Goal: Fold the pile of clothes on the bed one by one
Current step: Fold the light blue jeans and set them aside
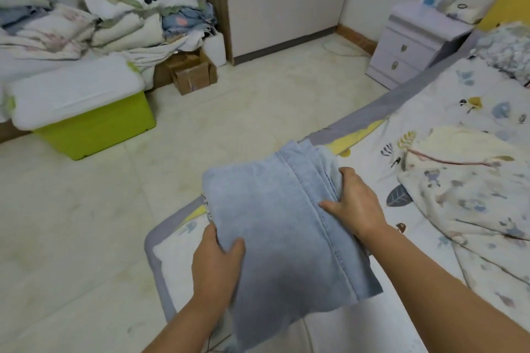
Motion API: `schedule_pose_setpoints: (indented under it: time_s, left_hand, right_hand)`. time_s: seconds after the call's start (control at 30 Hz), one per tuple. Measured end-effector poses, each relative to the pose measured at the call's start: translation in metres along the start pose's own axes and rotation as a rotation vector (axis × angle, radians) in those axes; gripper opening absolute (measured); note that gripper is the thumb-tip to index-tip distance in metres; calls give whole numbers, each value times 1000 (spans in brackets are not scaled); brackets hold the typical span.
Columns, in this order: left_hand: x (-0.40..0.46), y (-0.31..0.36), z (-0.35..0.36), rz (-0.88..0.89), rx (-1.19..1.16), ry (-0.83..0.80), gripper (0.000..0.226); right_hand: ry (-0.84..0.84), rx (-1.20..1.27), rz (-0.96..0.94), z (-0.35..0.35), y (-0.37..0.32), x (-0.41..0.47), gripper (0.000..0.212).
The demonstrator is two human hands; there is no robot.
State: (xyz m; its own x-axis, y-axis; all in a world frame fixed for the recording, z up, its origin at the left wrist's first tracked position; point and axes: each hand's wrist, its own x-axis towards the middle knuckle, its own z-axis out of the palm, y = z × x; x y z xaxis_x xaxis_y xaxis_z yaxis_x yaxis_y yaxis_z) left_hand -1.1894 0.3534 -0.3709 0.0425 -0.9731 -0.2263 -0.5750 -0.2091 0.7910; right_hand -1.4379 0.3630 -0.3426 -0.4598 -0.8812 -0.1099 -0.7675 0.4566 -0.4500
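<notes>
Our two forearms reach in from the bottom edge, and between them we hold a folded blue denim garment (pixel 275 226) just above the corner of the bed (pixel 160 243). Our left hand (pixel 216 259) grips its near left edge, thumb on top and fingers hidden underneath; our right hand (pixel 354 203) clamps the thick stack of layers along its right side, thumb pressed beside the stitched seam. The cloth looks soft but fairly heavy for its size, and its loose lower corner droops toward us, so we judge it best held at the folded edges where the layers bunch, not at the single hanging flap. A rumpled floral quilt (pixel 464 189) lies on the bed to the right. Across the tiled floor sit a green storage bin (pixel 94 129) and a pale nightstand (pixel 413 46).
</notes>
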Motion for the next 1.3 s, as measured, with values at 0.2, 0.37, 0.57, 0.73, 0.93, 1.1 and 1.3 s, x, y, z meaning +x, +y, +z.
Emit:
schedule_pose_setpoints:
  time_s: [0.2,0.37,0.57,0.73,0.93,1.1,1.3]
  left_hand:
    - [23,-37,34,-145,-48,63,22]
    - [36,-56,51,-329,91,-50,42]
    - [53,-40,56,343,586,146,65]
    - [80,-64,73,359,957,-280,74]
    - [84,-87,83,319,908,-271,71]
    - [83,-66,71,313,985,-331,69]
    - [63,-10,53,470,835,-382,41]
  right_hand:
    - [-64,-67,-98,52,2,53,75]
    - [-112,-311,11,95,13,68,84]
    - [209,-375,-22,121,2,48,78]
    - [-187,-476,92,145,32,48,81]
    - [-293,-444,75,154,42,59,83]
    - [-205,-307,26,127,31,41,67]
    - [81,102,97,76,20,-30,36]
